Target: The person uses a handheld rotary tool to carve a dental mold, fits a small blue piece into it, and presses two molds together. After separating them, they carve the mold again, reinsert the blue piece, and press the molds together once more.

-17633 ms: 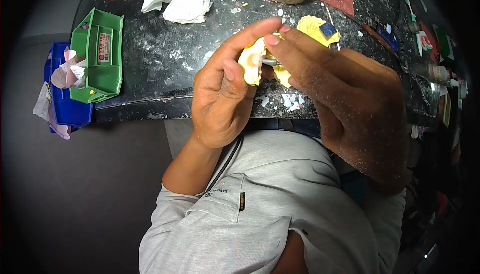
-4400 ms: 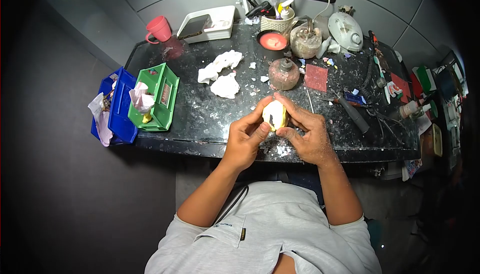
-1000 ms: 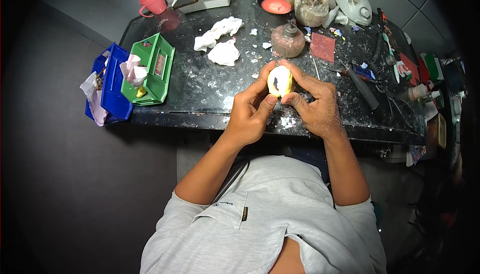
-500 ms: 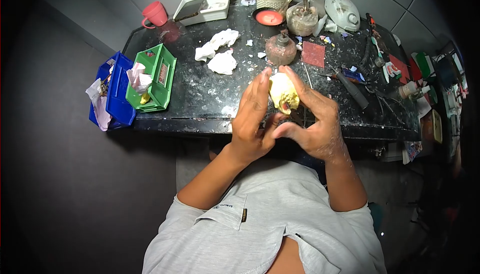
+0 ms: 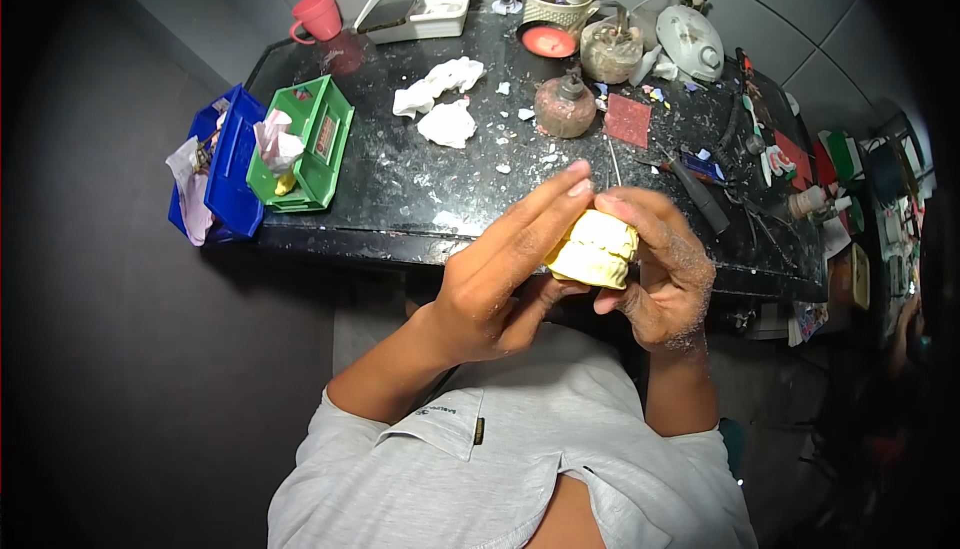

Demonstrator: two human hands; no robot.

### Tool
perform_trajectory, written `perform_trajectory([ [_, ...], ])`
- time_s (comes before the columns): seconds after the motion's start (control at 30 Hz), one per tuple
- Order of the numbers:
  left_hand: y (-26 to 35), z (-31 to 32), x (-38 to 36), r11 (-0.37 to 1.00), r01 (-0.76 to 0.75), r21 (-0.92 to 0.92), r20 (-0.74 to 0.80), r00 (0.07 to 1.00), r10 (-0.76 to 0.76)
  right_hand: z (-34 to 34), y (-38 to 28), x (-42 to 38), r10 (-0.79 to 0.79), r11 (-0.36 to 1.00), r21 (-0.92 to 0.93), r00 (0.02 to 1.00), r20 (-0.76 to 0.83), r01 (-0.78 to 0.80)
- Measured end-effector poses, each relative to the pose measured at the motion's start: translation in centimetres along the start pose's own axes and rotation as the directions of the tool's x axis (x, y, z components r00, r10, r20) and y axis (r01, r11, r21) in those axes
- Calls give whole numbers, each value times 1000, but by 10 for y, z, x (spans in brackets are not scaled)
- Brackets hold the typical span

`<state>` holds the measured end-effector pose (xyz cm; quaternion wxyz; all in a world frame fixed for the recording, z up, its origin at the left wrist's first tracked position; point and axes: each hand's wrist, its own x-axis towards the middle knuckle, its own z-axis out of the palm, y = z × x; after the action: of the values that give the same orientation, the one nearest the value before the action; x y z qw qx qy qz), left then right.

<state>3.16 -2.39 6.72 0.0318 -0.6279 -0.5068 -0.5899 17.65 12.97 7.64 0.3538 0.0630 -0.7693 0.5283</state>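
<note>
Both of my hands hold a pale yellow plaster cast (image 5: 595,249) made of two blocks pressed together, raised in front of my chest over the front edge of the black worktop (image 5: 400,189). My left hand (image 5: 500,269) supports it from the left, fingers stretched along its side and thumb under it. My right hand (image 5: 660,269), dusted with white powder, grips it from the right with curled fingers.
A green bin (image 5: 305,144) and a blue bin (image 5: 225,174) hang at the worktop's left edge. Crumpled tissues (image 5: 445,99), a brown burner (image 5: 563,106), a red square pad (image 5: 628,121), a pink cup (image 5: 318,17), a white tray (image 5: 418,7) and hand tools (image 5: 700,194) lie on the worktop.
My hands have drawn the cast back toward my body and lower, off the worktop's edge, and turned it so its flat blocky side faces the camera.
</note>
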Motion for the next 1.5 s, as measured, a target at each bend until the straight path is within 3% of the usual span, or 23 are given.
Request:
perform_trajectory([
  [0.03,-2,0,0,997,-43,70,12,999,42,0,0,1,-22,994,-108,1000,-7,21],
  [0.1,3,3,2,997,-15,69,-38,999,17,-1,5,1,-23,994,-104,1000,-9,22],
  [0.17,10,3,5,997,61,-44,-42,997,-63,-2,9,0,-21,995,-102,1000,-19,19],
  [0.23,10,4,5,996,74,-47,-50,996,-77,-4,12,0,-97,978,-188,995,-26,91],
  [0.53,4,11,4,997,74,-4,-80,994,-74,-2,17,4,-113,983,-148,993,-21,108],
  [0.93,0,15,8,998,56,2,-132,990,-55,-5,23,1,-8,989,-145,997,-75,-3],
  [1.07,-3,13,6,999,35,37,-120,992,-30,-6,25,4,-37,983,-182,999,-12,34],
  [1.27,-3,12,6,998,47,-28,-143,988,-51,-5,25,4,-51,985,-166,998,-48,42],
  [1.5,-17,8,-11,988,120,-97,-103,986,-130,3,15,17,-33,974,-226,999,15,35],
])
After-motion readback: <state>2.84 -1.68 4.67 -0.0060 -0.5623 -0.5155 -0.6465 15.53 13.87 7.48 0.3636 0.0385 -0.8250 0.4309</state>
